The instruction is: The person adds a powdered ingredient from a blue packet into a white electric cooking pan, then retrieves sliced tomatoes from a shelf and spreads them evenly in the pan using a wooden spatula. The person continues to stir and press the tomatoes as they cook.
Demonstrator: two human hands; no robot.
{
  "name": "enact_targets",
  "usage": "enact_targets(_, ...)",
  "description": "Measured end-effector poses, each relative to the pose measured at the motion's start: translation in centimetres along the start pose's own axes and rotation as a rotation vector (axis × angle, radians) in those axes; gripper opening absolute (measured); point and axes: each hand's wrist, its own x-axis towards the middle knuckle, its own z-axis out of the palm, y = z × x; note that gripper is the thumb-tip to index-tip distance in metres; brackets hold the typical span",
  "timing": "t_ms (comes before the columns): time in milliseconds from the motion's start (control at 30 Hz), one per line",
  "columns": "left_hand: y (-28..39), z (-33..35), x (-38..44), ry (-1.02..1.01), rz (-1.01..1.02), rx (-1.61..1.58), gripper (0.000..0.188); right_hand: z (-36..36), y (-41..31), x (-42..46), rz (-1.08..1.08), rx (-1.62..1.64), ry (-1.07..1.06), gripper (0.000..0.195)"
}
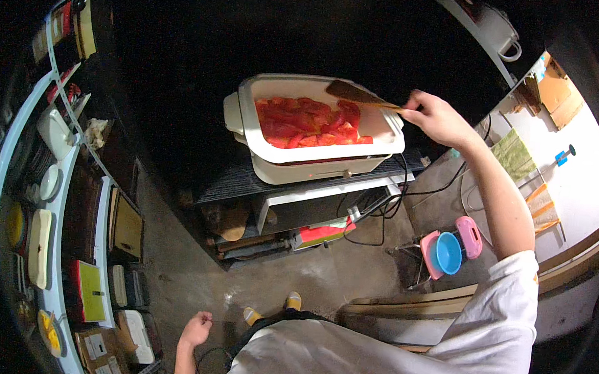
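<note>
A wooden spatula point(356, 93) has its handle pinched in my right hand point(437, 118), at the right end of a white electric multi-cooker point(280, 173). Its dark flat blade is raised over the pan's far side. Inside the pan lie cut red pieces point(303, 118), which look like tomato; they are heaped toward the left and middle. Bare white pan floor shows at the right. My left hand point(198, 329) hangs low by my body with its fingers curled in, and I see nothing in it.
The cooker stands on a dark ribbed tabletop point(218, 188); black cables point(395, 207) droop from its right end. A blue basin point(448, 253) sits on a pink folding chair point(430, 255) at right. Shelves point(58, 225) with dishes and boxes line the left.
</note>
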Motion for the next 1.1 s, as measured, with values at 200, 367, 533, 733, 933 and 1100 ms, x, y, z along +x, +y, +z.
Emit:
enact_targets(200,4.0,-0.4,-2.4,-0.029,-0.11,0.134,0.036,-0.1,0.6,-1.3,0.183,-0.066,-0.12,0.026)
enact_targets(367,3.9,0.8,-0.2,-0.009,-0.053,0.106,0.037,2.8,1.3,-0.1,0.057,-0.025,-0.166,0.025)
enact_targets(533,6.7,1.2,0.2,-0.005,-0.049,0.091,0.038,1.0,0.6,-0.6,0.043,0.032,-0.145,0.027)
enact_targets(733,6.2,1.3,0.8,-0.035,-0.04,0.105,0.039,-3.1,2.0,-2.7,0.153,0.127,-0.134,0.028)
enact_targets(933,10.6,-2.0,2.8,-0.145,-0.019,0.23,0.037,-3.9,-0.1,-4.8,0.163,-0.008,-0.12,0.029)
enact_targets(1100,12.6,-8.1,5.6,-0.199,0.137,0.342,0.036,-3.8,-0.3,-4.6,0.233,-0.127,-0.091,0.028)
